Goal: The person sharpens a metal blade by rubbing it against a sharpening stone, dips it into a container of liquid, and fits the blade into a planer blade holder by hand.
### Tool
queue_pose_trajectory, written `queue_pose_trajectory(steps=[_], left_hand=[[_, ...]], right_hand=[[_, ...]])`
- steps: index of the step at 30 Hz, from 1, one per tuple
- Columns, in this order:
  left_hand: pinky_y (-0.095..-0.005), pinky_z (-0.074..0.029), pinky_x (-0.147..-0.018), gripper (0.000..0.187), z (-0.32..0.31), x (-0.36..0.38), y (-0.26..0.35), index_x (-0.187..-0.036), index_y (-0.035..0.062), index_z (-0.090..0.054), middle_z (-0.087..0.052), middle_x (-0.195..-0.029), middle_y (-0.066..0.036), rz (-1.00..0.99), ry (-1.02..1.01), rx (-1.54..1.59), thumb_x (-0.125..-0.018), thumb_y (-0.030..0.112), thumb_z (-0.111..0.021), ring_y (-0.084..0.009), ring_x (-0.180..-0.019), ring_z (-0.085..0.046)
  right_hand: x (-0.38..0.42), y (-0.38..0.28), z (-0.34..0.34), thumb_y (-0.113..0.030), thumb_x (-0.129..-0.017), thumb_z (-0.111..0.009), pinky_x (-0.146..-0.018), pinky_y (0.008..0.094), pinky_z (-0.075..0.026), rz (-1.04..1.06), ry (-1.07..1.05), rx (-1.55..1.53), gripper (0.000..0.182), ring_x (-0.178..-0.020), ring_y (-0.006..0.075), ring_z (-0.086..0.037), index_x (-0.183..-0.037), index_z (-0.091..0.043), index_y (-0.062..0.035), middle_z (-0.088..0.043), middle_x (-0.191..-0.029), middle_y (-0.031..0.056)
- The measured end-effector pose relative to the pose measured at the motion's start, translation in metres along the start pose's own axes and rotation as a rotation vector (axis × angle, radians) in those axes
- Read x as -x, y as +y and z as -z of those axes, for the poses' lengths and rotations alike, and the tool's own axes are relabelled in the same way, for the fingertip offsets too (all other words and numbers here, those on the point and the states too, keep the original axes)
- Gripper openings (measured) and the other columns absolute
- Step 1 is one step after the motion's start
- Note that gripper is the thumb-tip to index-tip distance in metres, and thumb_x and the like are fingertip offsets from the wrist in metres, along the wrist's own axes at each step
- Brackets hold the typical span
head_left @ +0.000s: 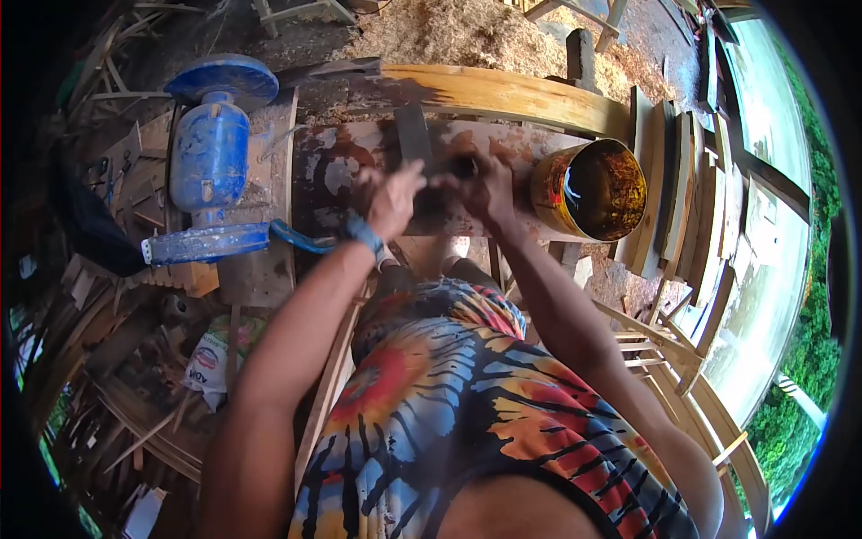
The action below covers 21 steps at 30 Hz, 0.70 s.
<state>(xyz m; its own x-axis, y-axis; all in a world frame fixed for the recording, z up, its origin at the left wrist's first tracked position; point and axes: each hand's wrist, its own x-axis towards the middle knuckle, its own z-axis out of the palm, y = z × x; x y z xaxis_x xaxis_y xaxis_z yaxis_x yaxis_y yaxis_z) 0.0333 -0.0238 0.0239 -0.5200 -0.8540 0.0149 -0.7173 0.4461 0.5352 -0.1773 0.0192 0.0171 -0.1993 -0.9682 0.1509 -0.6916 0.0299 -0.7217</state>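
Observation:
Both of my hands are over the stained, wet-looking wooden bench (332,193), close together at its middle. My left hand (393,196), below a blue wristband, is blurred, its fingers near a dark flat piece (413,135). To its right, my right hand (485,187) is bent with its fingers toward the left one, beside a small dark round object (465,166). Blur hides whether either hand grips anything. A yellow bucket (549,187), open and stained inside, stands on the bench to the right of my right hand.
A blue machine (211,153) with round discs stands at the left. A long wooden beam (512,90) runs along the bench's far edge. Boards (669,193) are stacked at the right. A plastic bag (209,362) lies at the lower left, and wood shavings (449,31) cover the floor beyond.

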Motion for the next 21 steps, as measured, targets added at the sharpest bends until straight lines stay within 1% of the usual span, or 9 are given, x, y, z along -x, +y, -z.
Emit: queue_pose_trajectory(steps=[2,5,8,9,10,14,15,16,21], left_hand=[[-0.0427,-0.050,-0.093,0.029,0.006,-0.037,-0.013,-0.121,0.0144,-0.072,-0.073,-0.110,-0.013,-0.083,0.066,-0.099,-0.097,0.026,-0.061,-0.0288,-0.101,-0.072],[-0.0450,-0.056,-0.081,0.028,0.034,-0.063,0.000,-0.114,0.0133,-0.076,-0.073,-0.104,-0.019,0.026,0.035,-0.087,-0.095,0.030,-0.063,-0.0352,-0.090,-0.072],[-0.0444,-0.055,-0.078,0.029,0.012,-0.019,-0.005,-0.113,0.0154,-0.076,-0.074,-0.096,-0.019,0.024,0.090,0.045,-0.093,0.033,-0.066,-0.0355,-0.084,-0.072],[-0.0447,-0.052,-0.078,0.029,-0.015,0.005,-0.016,-0.114,0.0170,-0.076,-0.074,-0.088,-0.018,-0.128,0.301,0.146,-0.092,0.033,-0.067,-0.0349,-0.079,-0.070],[-0.0461,-0.050,-0.080,0.029,0.019,0.017,0.010,-0.116,0.0168,-0.075,-0.074,-0.088,-0.016,0.080,-0.001,-0.004,-0.092,0.032,-0.067,-0.0341,-0.078,-0.069],[-0.0467,-0.051,-0.083,0.029,0.017,-0.017,-0.021,-0.117,0.0145,-0.074,-0.074,-0.095,-0.016,0.041,0.061,-0.093,-0.094,0.030,-0.065,-0.0352,-0.083,-0.070],[-0.0454,-0.052,-0.086,0.029,0.012,-0.038,-0.037,-0.118,0.0130,-0.073,-0.074,-0.099,-0.018,-0.118,0.194,-0.067,-0.096,0.029,-0.063,-0.0359,-0.089,-0.071],[-0.0448,-0.052,-0.092,0.030,0.030,-0.059,-0.033,-0.119,0.0120,-0.073,-0.073,-0.106,-0.017,0.045,0.025,-0.002,-0.097,0.029,-0.061,-0.0350,-0.097,-0.071],[-0.0429,-0.048,-0.091,0.030,0.027,-0.036,-0.031,-0.121,0.0155,-0.072,-0.073,-0.114,-0.011,-0.009,0.018,-0.077,-0.097,0.029,-0.062,-0.0294,-0.100,-0.071]], right_hand=[[-0.035,0.015,-0.028,-0.049,-0.066,-0.090,-0.075,0.0416,-0.059,-0.006,0.095,0.102,0.061,-0.084,0.0295,-0.075,-0.108,-0.074,-0.0093,-0.076,-0.090,0.0140],[-0.063,-0.015,-0.013,-0.051,-0.066,-0.089,-0.076,0.0408,-0.059,-0.256,-0.037,0.051,0.062,-0.085,0.0285,-0.075,-0.109,-0.074,-0.0083,-0.076,-0.089,0.0150],[-0.019,-0.005,-0.007,-0.051,-0.067,-0.089,-0.078,0.0394,-0.059,-0.023,-0.011,-0.051,0.061,-0.086,0.0273,-0.075,-0.108,-0.074,-0.0077,-0.076,-0.090,0.0149],[-0.005,-0.024,0.006,-0.047,-0.066,-0.091,-0.079,0.0379,-0.059,-0.005,-0.055,-0.114,0.057,-0.085,0.0264,-0.075,-0.105,-0.075,-0.0079,-0.076,-0.088,0.0141],[0.008,-0.021,0.004,-0.048,-0.065,-0.091,-0.078,0.0384,-0.059,-0.015,-0.068,-0.120,0.059,-0.083,0.0269,-0.075,-0.105,-0.075,-0.0082,-0.076,-0.087,0.0135],[-0.025,-0.030,-0.015,-0.051,-0.066,-0.089,-0.079,0.0405,-0.058,-0.150,-0.024,-0.021,0.061,-0.086,0.0313,-0.074,-0.106,-0.074,-0.0079,-0.075,-0.090,0.0142],[-0.042,-0.034,-0.021,-0.051,-0.066,-0.089,-0.079,0.0409,-0.057,-0.221,-0.024,0.033,0.061,-0.087,0.0322,-0.073,-0.106,-0.074,-0.0075,-0.075,-0.091,0.0147],[-0.043,-0.033,-0.024,-0.050,-0.067,-0.089,-0.080,0.0411,-0.057,-0.219,-0.014,0.032,0.060,-0.088,0.0326,-0.073,-0.107,-0.074,-0.0078,-0.075,-0.093,0.0155],[-0.023,-0.008,-0.022,-0.042,-0.075,-0.086,-0.083,0.0440,-0.055,-0.081,0.037,-0.149,0.049,-0.093,0.0329,-0.071,-0.113,-0.073,-0.0141,-0.073,-0.104,0.0151]])
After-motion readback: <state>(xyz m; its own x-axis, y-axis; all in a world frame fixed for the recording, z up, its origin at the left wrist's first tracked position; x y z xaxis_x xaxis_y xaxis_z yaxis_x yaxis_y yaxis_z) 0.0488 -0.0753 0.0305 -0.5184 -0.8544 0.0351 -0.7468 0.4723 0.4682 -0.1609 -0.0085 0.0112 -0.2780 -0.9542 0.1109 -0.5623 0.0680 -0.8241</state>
